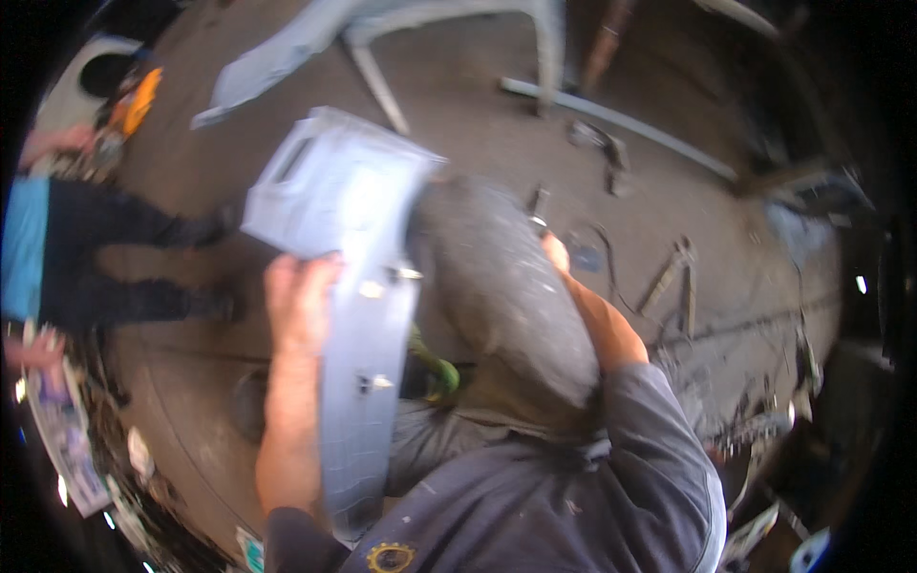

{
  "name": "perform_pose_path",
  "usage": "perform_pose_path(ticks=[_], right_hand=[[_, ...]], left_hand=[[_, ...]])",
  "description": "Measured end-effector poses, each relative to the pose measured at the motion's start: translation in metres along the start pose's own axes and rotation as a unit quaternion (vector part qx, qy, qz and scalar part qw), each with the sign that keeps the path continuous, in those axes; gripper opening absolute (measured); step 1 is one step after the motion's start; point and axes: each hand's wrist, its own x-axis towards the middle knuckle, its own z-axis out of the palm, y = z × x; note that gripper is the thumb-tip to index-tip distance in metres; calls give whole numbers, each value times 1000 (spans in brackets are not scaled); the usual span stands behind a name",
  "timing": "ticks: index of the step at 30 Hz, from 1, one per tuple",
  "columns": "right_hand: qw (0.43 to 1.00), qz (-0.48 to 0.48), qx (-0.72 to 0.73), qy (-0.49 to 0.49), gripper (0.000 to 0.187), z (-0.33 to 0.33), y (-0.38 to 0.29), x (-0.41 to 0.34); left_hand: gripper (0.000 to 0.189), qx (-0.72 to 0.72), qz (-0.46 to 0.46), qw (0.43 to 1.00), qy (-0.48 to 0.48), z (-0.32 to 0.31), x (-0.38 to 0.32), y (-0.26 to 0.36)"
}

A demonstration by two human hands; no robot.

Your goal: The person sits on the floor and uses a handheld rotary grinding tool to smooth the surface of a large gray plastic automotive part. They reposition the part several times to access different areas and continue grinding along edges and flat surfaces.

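My left hand (301, 290) grips the edge of a long pale-grey formed panel (362, 315), its fingertips over the rim. The panel's wide end has a slot-shaped opening, and light-coloured clips stand out from its narrow part. This narrow part runs down along my left forearm towards my torso. On the other side of my grey-covered thigh or knee (505, 286), my right hand (555, 252) is near the handle-like end of a tool (539, 208). My knee hides most of that hand, so its grip cannot be made out.
Another person (129, 251) stands at the left. Large pliers or cutters (673, 283), a curved metal part (609, 154) and a cable lie on the floor at the right. A pale bar (623, 122) and a light frame-like piece (444, 16) are at the top. Assorted parts clutter both lower sides.
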Motion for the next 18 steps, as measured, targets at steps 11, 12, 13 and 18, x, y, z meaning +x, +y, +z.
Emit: perform_pose_path(ticks=[11,12,13,18], right_hand=[[894,-72,437,61,24,-204,-85,-69],[920,-105,360,111,28,-232,-88,-89],[930,-109,344,69,28,-266,-99,-115],[946,-256,174,-99,41,-326,-156,-195]], left_hand=[[22,-58,30,996,-54,-3,-15,-5],[21,-51,37,996,-60,-1,-17,-8],[21,-41,45,996,-63,0,-20,-9],[18,-72,50,995,-48,-1,-21,-19]])
